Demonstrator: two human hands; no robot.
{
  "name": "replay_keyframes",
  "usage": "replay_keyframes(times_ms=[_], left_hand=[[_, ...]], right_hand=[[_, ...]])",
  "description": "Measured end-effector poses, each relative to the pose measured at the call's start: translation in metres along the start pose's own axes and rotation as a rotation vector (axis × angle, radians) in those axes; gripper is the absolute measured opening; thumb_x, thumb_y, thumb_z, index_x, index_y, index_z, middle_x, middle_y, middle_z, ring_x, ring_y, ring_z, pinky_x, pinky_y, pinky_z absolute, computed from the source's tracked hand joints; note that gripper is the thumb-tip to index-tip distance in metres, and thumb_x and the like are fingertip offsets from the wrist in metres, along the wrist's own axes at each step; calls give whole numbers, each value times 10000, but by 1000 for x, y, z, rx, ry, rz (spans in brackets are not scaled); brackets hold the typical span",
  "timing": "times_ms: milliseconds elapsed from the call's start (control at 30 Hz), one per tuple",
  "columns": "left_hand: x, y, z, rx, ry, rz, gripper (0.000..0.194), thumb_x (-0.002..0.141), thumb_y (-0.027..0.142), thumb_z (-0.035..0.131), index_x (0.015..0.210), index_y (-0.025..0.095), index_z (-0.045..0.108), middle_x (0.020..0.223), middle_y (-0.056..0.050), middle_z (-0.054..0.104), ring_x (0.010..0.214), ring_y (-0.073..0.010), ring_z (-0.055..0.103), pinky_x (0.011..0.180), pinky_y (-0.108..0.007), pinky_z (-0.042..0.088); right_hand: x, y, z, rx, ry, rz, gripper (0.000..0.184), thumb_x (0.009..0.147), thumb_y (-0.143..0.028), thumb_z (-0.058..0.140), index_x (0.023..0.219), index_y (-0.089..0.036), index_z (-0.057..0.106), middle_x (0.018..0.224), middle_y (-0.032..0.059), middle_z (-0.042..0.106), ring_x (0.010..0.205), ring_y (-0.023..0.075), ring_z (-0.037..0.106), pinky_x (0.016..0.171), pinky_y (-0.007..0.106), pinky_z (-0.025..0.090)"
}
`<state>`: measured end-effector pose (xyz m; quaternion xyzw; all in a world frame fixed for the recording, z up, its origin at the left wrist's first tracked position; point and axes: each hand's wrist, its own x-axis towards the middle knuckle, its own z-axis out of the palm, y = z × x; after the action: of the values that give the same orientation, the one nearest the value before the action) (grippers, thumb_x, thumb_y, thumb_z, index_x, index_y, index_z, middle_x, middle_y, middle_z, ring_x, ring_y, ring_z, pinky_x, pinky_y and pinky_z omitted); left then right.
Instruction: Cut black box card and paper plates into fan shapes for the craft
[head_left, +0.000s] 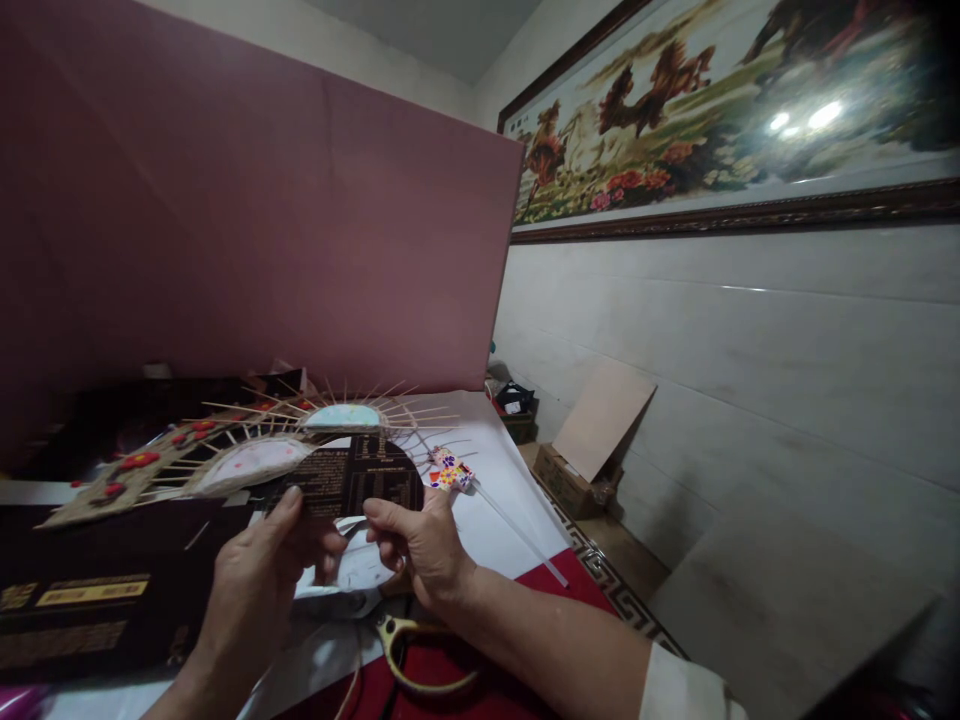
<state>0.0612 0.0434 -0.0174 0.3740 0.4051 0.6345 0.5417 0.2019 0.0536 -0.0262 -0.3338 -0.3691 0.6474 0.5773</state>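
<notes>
Below the dark card [371, 478], a gold loop handle [386, 645] lies partly hidden | at its lower edge, right hand [431, 545] pinches it; left hand [255, 560] sets thumb there, finger closure unclear | right of it, white tabletop [510, 475] reaches its edge | beyond-left, stick-rayed half-disc [247, 465], partly covered

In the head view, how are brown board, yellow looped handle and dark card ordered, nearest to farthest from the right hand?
1. Dark card: held by the right hand.
2. Yellow looped handle: below that hand.
3. Brown board: farther right, near the wall.
</notes>
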Motion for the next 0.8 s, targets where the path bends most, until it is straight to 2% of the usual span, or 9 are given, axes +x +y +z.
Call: replay_keyframes(times_ms=[300, 500, 800], left_hand=[[-2, 4, 2, -8, 21, 38, 290, 660, 406, 747, 675, 122, 691, 508, -71, 675, 406, -166, 536, 403, -278, 429], [1, 6, 3, 1, 51, 44, 310, 620, 414, 771, 674, 120, 690, 503, -71, 676, 391, -157, 532, 390, -260, 416], [2, 6, -4, 14, 79, 41, 254, 667, 361, 739, 695, 115, 680, 493, -65, 670, 372, -145, 526, 377, -245, 397]], right_hand=[[2, 2, -2, 9, -16, 4, 294, 604, -357, 775, 649, -148, 573, 501, -24, 577, 354, 44, 392, 337, 174, 222], [5, 2, -2, 44, -56, 35, 423, 573, -495, 794, 632, -131, 586, 506, -6, 592, 350, 50, 414, 327, 185, 228], [9, 4, -7, 30, -38, 51, 395, 594, -462, 792, 654, -116, 613, 526, 11, 619, 356, 53, 438, 313, 174, 216]])
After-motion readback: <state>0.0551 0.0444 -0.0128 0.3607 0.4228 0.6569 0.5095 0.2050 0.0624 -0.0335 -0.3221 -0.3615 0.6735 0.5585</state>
